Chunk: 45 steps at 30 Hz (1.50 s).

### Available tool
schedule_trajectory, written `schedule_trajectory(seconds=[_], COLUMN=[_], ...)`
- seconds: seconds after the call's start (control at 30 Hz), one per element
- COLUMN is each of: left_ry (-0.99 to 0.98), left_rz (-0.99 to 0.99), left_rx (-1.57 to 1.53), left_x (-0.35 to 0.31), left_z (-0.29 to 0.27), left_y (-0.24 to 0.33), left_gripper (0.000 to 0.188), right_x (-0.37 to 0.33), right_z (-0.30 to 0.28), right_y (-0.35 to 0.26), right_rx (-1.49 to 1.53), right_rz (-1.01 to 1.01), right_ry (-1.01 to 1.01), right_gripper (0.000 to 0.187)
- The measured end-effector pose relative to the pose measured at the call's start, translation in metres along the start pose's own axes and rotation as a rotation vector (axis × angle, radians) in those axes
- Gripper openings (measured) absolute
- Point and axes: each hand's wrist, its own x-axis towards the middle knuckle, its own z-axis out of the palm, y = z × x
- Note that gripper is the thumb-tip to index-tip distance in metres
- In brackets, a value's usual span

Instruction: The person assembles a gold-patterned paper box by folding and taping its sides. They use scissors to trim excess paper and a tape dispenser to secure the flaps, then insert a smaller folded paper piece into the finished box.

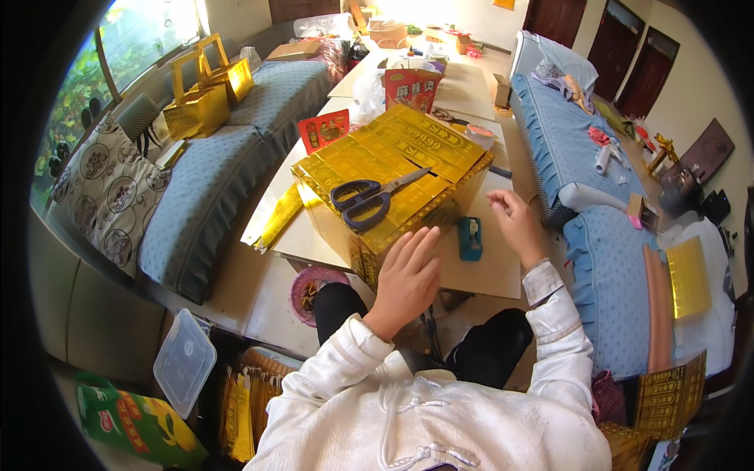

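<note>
A large box covered in embossed gold paper point(377, 149) stands on the table in front of me. Scissors with dark blue handles point(367, 202) lie on its top, blades pointing to the far right. My left hand point(410, 275) is at the box's near side, fingers stretched out and close together, holding nothing visible; I cannot tell whether it touches the box. My right hand point(514, 221) is raised right of the box, thumb and fingertips pinched. Anything between them is too small to make out. A teal tape dispenser point(470, 239) sits on the table between my hands.
Folded gold paper point(276, 223) lies left of the box. Red packages point(410, 90) stand behind it. A pink basket point(311, 292) is below the table's near edge. Gold paper bags point(196, 111) rest on the left blue-covered sofa point(212, 184); another sofa point(569, 137) flanks the right.
</note>
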Motion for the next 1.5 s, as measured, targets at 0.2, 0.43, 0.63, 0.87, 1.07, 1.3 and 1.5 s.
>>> schedule_trajectory(seconds=[0.2, 0.43, 0.63, 0.87, 1.07, 1.3, 1.5], left_ry=[0.133, 0.404, 0.32, 0.375, 0.559, 0.049, -0.325], left_rz=[0.027, -0.132, -0.213, -0.3, -0.324, -0.442, -1.108], left_rx=[0.02, 0.215, 0.234, 0.173, 0.139, -0.714, -1.621], left_x=[-0.029, -0.046, -0.04, -0.043, -0.054, -0.08, -0.073], left_z=[-0.008, -0.004, -0.012, -0.024, -0.02, 0.027, 0.111], left_y=[-0.004, -0.024, -0.041, -0.057, -0.045, -0.022, -0.032], left_gripper=[0.029, 0.035, 0.034, 0.024, 0.031, 0.027, 0.022], right_x=[-0.042, -0.028, -0.025, -0.096, -0.115, -0.091, -0.091], right_z=[0.013, 0.02, 0.031, 0.06, 0.084, 0.092, 0.087], right_y=[0.033, -0.026, -0.022, 0.063, 0.045, 0.064, 0.116], right_rx=[0.131, 0.105, 0.086, -0.205, -0.301, -0.229, 0.014], right_rz=[0.138, -0.007, -0.005, 0.337, 0.48, 0.653, 0.719], right_ry=[0.018, 0.023, 0.065, 0.09, 0.11, 0.135, 0.125], right_gripper=[0.019, 0.018, 0.02, 0.062, 0.084, 0.044, 0.028])
